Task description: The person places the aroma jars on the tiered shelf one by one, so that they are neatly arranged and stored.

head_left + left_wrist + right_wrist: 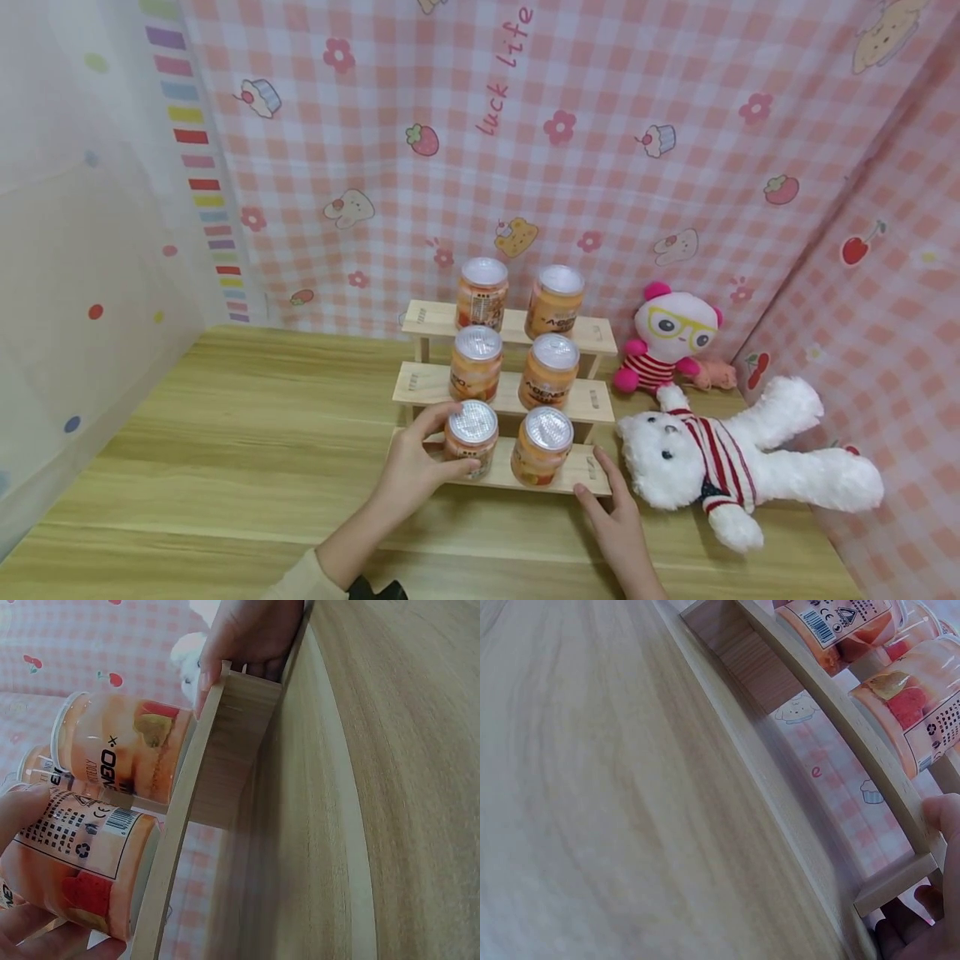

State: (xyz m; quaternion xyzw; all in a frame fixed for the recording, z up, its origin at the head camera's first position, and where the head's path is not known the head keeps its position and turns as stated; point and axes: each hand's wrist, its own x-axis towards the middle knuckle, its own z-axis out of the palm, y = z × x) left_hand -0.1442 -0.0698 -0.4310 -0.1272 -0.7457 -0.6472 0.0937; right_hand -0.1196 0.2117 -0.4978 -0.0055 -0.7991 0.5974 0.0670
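Note:
A three-step wooden stand [408, 379] bears orange-labelled cans with silvery lids, two on each step. My left hand [416, 458] grips the lower-left can [472, 433] between thumb and fingers; it sits on the bottom step. Beside it stands the lower-right can [542, 446], apart from both hands. In the left wrist view, the held can [82, 862] shows a barcode and printed text. My right hand [618, 525] holds the right end of the bottom step, thumb on top. The right wrist view shows its fingers [900, 930] by the stand's end support, partly hidden.
To the right, a white plush bear [720, 458] in a striped top lies on the wooden table [225, 467]. Behind it sits a pink-and-white panda toy [675, 333] with yellow glasses. A pink checked cloth [450, 192] hangs behind the stand.

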